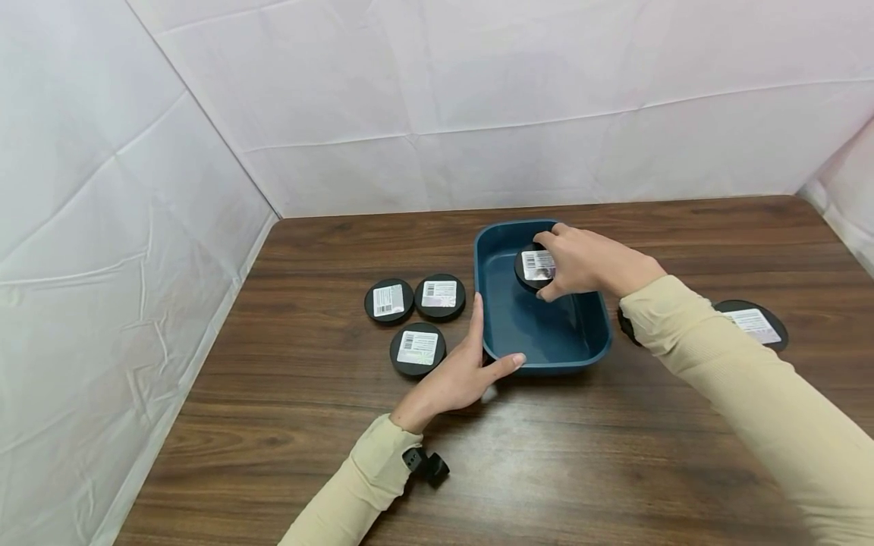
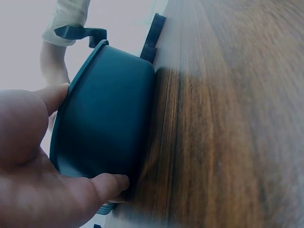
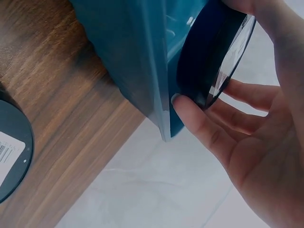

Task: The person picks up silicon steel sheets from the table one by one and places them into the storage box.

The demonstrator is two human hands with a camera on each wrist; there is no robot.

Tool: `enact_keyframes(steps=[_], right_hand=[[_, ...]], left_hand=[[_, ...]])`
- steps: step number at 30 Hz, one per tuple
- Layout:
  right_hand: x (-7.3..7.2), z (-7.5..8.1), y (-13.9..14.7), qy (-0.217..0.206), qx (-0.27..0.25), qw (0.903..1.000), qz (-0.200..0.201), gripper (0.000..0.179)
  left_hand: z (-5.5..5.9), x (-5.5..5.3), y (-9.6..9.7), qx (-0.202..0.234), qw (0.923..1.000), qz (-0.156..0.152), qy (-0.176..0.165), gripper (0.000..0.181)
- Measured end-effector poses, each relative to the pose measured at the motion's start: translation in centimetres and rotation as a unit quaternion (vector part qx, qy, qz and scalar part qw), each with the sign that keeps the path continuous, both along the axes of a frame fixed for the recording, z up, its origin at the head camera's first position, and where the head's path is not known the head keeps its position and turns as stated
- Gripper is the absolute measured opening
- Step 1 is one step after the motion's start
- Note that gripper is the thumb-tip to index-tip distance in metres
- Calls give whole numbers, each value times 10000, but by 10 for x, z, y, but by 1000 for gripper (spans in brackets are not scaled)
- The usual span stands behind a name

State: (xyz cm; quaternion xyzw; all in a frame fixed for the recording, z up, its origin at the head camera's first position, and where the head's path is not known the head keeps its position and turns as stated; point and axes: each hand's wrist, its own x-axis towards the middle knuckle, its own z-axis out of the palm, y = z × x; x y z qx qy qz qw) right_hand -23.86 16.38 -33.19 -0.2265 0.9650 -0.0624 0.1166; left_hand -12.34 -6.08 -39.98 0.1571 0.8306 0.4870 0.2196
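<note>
My right hand grips a flat round black container by its edge, over the inside of a blue tub. The container has a white barcode label facing up and tilts beside the tub wall in the right wrist view. At the near left corner of the tub is my left hand, its thumb along the near rim and its fingers extended along the left side. The left wrist view shows a fingertip at the tub's rim and a lower finger against its wall.
Left of the tub lie three more black discs: one at back left, one beside it, one nearer. Another disc is at the right; a dark edge shows by my right sleeve. White sheeting borders the wooden table.
</note>
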Motion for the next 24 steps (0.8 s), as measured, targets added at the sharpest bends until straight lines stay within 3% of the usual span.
enact_keyframes(steps=[24], right_hand=[[-19,-1,-15,-373,314,9988,96,96]], left_hand=[[0,1,-1,-38,10000,-27,28,103]])
